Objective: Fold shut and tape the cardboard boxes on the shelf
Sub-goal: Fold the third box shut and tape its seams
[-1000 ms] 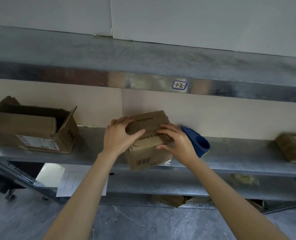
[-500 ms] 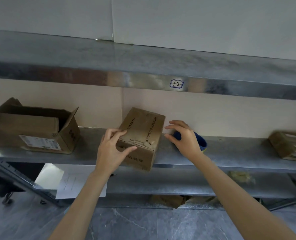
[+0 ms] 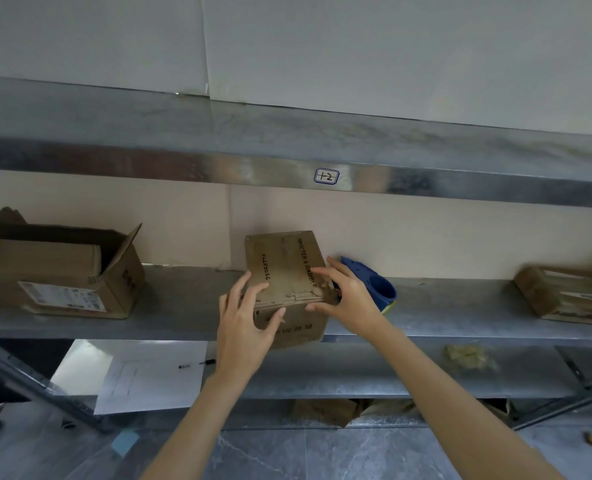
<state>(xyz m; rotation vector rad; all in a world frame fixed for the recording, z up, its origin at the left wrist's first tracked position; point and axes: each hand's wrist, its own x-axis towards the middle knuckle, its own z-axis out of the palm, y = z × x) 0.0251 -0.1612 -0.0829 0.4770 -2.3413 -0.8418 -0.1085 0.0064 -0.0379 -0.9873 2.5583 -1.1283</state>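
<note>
A small closed cardboard box with black print sits on the metal shelf, its front face over the shelf's front edge. My left hand touches its left front corner, with spread straight fingers along the left side and the thumb on the front face. My right hand rests against the right side, with fingers reaching onto the top and the thumb at the front top edge. A blue tape dispenser lies on the shelf just behind my right hand. An open box stands at the left, flaps up.
Another cardboard box lies at the shelf's right end. The upper shelf overhangs, bearing a label. On the lower shelf lie a sheet of paper with a pen and some crumpled material. Below is grey floor.
The small box has been turned and set square on the shelf. My right hand came back from the tape dispenser to the box's right side. My left hand's fingers have straightened.
</note>
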